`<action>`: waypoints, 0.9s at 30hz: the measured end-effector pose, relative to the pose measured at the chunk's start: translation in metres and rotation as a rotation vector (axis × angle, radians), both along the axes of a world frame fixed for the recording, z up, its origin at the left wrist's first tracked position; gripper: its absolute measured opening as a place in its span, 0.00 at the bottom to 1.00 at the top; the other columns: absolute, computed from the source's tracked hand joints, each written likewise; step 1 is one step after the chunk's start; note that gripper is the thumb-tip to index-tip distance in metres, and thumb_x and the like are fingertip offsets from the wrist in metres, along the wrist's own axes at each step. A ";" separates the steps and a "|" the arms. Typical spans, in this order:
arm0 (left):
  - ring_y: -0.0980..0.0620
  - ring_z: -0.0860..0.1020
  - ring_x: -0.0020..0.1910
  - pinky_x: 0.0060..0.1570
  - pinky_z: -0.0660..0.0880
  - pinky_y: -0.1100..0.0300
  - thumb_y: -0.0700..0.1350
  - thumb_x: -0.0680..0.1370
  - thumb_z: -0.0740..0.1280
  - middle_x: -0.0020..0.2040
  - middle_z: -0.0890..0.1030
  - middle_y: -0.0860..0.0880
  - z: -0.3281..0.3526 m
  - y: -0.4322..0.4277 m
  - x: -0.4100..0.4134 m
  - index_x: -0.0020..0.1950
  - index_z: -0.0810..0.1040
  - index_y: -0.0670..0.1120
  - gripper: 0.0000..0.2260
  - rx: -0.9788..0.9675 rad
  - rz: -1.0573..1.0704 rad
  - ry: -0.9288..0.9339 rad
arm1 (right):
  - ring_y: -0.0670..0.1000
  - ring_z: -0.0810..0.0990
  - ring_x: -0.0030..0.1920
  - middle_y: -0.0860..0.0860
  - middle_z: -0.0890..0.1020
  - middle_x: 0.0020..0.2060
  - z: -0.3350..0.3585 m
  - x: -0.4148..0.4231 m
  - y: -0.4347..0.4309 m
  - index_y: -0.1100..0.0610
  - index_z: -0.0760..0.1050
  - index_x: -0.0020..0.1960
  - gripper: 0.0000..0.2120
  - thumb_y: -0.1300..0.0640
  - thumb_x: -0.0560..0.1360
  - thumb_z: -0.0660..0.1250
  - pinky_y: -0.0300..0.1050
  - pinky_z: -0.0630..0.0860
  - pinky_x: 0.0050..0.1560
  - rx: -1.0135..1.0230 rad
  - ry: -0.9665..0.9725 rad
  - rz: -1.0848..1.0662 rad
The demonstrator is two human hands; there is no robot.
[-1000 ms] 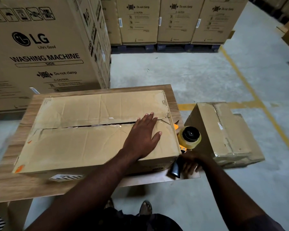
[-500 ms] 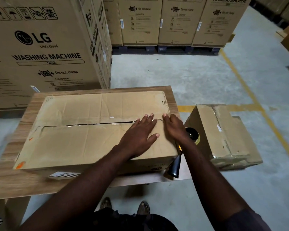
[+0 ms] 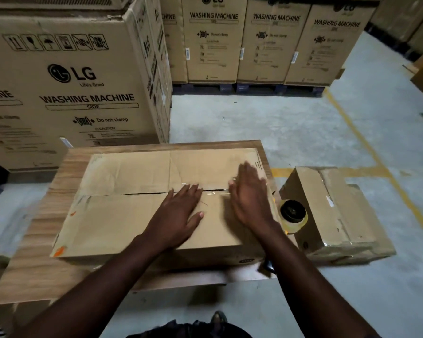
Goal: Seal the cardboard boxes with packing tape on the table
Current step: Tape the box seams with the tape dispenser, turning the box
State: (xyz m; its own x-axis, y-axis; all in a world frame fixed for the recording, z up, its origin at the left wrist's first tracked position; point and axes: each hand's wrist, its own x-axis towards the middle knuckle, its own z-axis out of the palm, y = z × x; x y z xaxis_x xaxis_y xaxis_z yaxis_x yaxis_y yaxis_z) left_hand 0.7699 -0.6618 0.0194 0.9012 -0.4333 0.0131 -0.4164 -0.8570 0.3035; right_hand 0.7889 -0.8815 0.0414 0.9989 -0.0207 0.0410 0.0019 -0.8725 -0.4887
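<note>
A flat cardboard box (image 3: 122,215) lies on the wooden table (image 3: 34,272), its two top flaps meeting in a dark centre seam with a bit of shiny tape near its right end. My left hand (image 3: 178,213) presses flat on the near flap, fingertips at the seam. My right hand (image 3: 249,193) lies flat with straight fingers across the right end of the seam. The tape dispenser (image 3: 292,215), with a yellowish roll and black handle, rests at the table's right edge beside the box, held by neither hand.
A smaller taped cardboard box (image 3: 335,213) sits on the floor right of the table. Large washing machine cartons (image 3: 66,89) stand behind the table on the left, more cartons (image 3: 274,42) on pallets at the back. Yellow floor lines (image 3: 366,147) cross the concrete.
My right hand let go of the tape dispenser, came up onto the box top and slid forward over the seam's right end. My left hand shifted slightly left along the near flap.
</note>
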 end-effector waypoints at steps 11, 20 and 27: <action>0.55 0.46 0.81 0.78 0.44 0.48 0.59 0.85 0.50 0.82 0.47 0.56 0.001 0.107 0.006 0.83 0.48 0.53 0.28 0.106 0.206 0.102 | 0.52 0.36 0.81 0.51 0.39 0.82 -0.018 -0.028 0.010 0.53 0.42 0.83 0.37 0.33 0.81 0.38 0.61 0.39 0.79 -0.299 0.224 0.041; 0.53 0.46 0.81 0.78 0.42 0.53 0.63 0.76 0.39 0.83 0.49 0.52 0.001 0.093 0.002 0.83 0.50 0.50 0.36 0.071 0.055 0.094 | 0.54 0.41 0.82 0.54 0.45 0.82 -0.002 -0.023 0.133 0.58 0.45 0.83 0.43 0.30 0.78 0.37 0.59 0.36 0.79 -0.160 0.201 0.372; 0.54 0.55 0.80 0.74 0.49 0.62 0.64 0.79 0.48 0.81 0.57 0.52 0.005 0.208 0.002 0.82 0.57 0.50 0.33 0.023 0.239 0.048 | 0.48 0.38 0.81 0.47 0.41 0.82 -0.019 -0.023 0.094 0.53 0.44 0.83 0.38 0.32 0.81 0.41 0.63 0.38 0.78 -0.240 0.172 0.160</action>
State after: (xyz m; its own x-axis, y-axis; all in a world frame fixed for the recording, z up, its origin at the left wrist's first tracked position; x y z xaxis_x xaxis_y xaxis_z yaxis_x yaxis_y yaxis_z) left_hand 0.7720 -0.4540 0.0239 0.9774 -0.2076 -0.0393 -0.1869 -0.9363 0.2974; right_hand 0.7658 -0.7872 0.0227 0.9814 0.1267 -0.1439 0.0835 -0.9580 -0.2743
